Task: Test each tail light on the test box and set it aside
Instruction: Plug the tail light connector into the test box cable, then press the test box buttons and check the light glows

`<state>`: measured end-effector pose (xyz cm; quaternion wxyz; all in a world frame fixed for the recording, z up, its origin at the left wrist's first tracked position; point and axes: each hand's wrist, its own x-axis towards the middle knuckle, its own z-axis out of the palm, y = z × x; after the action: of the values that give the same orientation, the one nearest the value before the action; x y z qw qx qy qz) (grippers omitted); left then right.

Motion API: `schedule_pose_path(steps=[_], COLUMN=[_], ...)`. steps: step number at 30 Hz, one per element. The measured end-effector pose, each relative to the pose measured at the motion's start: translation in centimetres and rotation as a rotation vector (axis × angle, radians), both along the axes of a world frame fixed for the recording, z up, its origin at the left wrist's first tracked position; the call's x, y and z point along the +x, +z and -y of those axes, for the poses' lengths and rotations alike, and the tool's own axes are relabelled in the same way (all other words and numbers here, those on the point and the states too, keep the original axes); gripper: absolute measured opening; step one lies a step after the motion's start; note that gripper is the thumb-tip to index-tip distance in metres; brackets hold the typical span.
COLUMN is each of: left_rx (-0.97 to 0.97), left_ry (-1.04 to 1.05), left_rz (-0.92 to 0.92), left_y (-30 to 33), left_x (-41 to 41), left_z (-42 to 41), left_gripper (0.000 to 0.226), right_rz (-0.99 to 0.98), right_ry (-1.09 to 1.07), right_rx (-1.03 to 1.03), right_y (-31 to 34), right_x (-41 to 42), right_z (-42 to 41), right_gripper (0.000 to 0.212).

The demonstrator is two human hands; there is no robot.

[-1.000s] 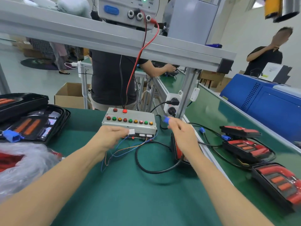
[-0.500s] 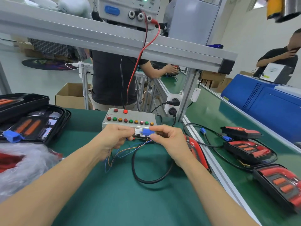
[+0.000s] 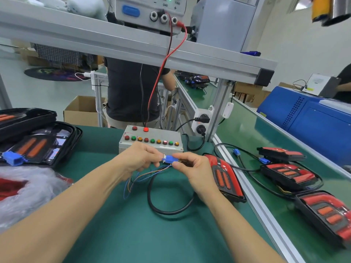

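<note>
while the left hand [image 3: 141, 158] pinches a white socket, the right hand [image 3: 191, 166] pinches the blue plug [image 3: 169, 159] between them.

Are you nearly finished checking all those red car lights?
Not nearly. Three tail lights lie set aside on the belt at right, so those look done. One tail light is in hand: the left hand and right hand pinch its blue plug against the test box lead. More lights wait in trays at left.
</note>
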<state>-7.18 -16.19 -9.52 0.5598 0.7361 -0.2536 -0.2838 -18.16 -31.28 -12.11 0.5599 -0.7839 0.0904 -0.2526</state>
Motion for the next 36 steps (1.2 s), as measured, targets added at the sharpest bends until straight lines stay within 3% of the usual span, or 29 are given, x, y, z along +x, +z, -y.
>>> schedule_pose_path(steps=[3, 6, 9, 11, 12, 14, 16, 19, 22, 25, 28, 32, 36], left_rx=[0.045, 0.108, 0.136, 0.146, 0.240, 0.520, 0.725, 0.870, 0.896, 0.885, 0.847, 0.797, 0.775], left_ry=[0.045, 0.115, 0.176, 0.288, 0.354, 0.386, 0.327, 0.234, 0.210, 0.225, 0.254, 0.252, 0.253], left_rz=[-0.014, 0.037, 0.124, 0.289, 0.464, 0.788, 0.904, 0.924, 0.886, 0.866, 0.849, 0.848, 0.864], left_y=[-1.2, -2.4, -2.8, -2.8, -2.6, -2.4, -2.3, -2.8, -3.1, -3.0, -2.9, -3.5, -4.1], left_x=[0.2, 0.5, 1.4, 2.6, 3.3, 4.8, 6.0, 6.8, 7.0, 6.7, 6.5, 6.3, 6.3], left_z=[0.5, 0.5, 0.3, 0.0, -0.3, -1.0, -1.6, -1.9, -1.9, -1.7, -1.7, -2.4, -2.5], left_gripper=[0.015, 0.008, 0.020, 0.014, 0.011, 0.041, 0.063, 0.071, 0.072, 0.076, 0.077, 0.076, 0.079], right_rz=[-0.109, -0.281, -0.269, -0.200, -0.184, -0.276, -0.567, -0.925, -0.938, -0.955, -0.942, -0.759, -0.450], right_ry=[-0.070, -0.086, -0.098, -0.212, -0.303, -0.506, -0.639, -0.615, -0.607, -0.673, -0.594, -0.522, -0.362], right_rx=[-0.224, -0.654, -0.756, -0.697, -0.653, -0.608, -0.576, -0.465, -0.416, -0.503, -0.444, 0.035, 0.491], right_y=[0.1, 0.5, 1.5, 2.4, 2.7, 2.9, 2.4, 0.6, -0.4, -0.5, -0.7, -1.0, -0.9], right_x=[0.1, 0.3, -0.7, -1.9, -2.6, -4.2, -5.9, -7.5, -7.6, -7.6, -7.3, -6.7, -6.4], right_z=[-0.6, -0.8, 0.2, 1.8, 3.1, 6.2, 9.5, 11.8, 12.3, 12.2, 11.5, 10.3, 9.9], right_gripper=[0.022, 0.028, 0.036, 0.036, 0.033, 0.021, 0.038, 0.070, 0.074, 0.076, 0.075, 0.060, 0.028])
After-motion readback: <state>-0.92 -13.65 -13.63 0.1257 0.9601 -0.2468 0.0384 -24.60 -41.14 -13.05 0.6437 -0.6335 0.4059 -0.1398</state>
